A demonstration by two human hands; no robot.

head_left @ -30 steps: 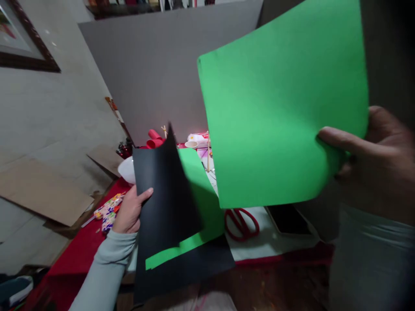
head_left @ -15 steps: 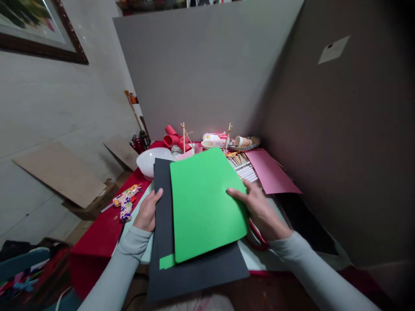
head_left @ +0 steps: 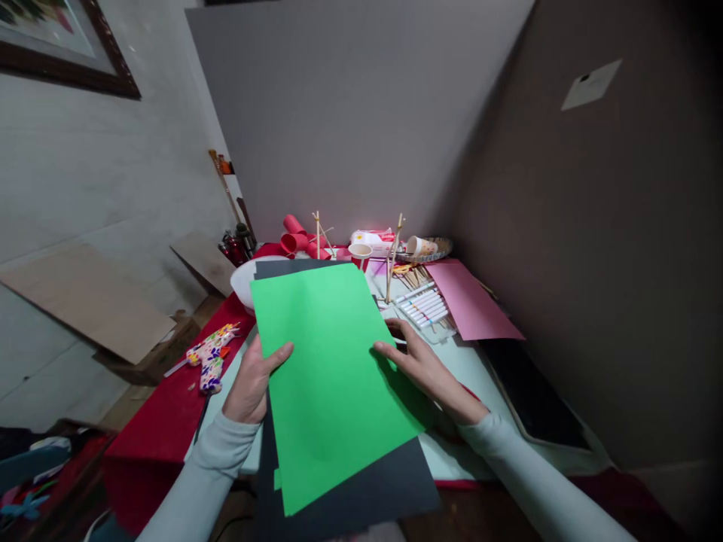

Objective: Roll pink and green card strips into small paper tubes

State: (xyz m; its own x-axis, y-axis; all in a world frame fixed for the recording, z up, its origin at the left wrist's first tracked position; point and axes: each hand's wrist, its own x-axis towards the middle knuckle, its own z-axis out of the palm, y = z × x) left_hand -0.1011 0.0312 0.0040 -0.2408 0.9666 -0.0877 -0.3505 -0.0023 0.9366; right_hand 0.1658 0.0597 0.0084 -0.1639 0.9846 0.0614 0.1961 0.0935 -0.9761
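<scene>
A large green sheet of paper [head_left: 333, 361] lies tilted over black sheets [head_left: 361, 489] in front of me. My left hand [head_left: 254, 376] grips the left edge, its thumb on the green paper and its fingers hidden behind. At the right edge my right hand [head_left: 421, 365] is closed, thumb at the green paper's border and the other fingers curled behind it. A small green strip [head_left: 277, 479] sticks out from under the paper at the lower left. Part of a red curved thing shows beside my right wrist, mostly hidden.
A patterned glue gun [head_left: 208, 357] lies on the red cloth [head_left: 152, 421] at left. Behind the sheets are a white bowl [head_left: 242, 284], red paper tubes [head_left: 294, 242], a paper cup [head_left: 360, 254] and stick stands [head_left: 391, 263]. White markers [head_left: 426, 307] and pink paper [head_left: 474, 301] lie at right.
The green paper has shifted left and downward over the black sheets, covering more of their left side. My left thumb now rests on the green paper. My right hand has moved slightly left.
</scene>
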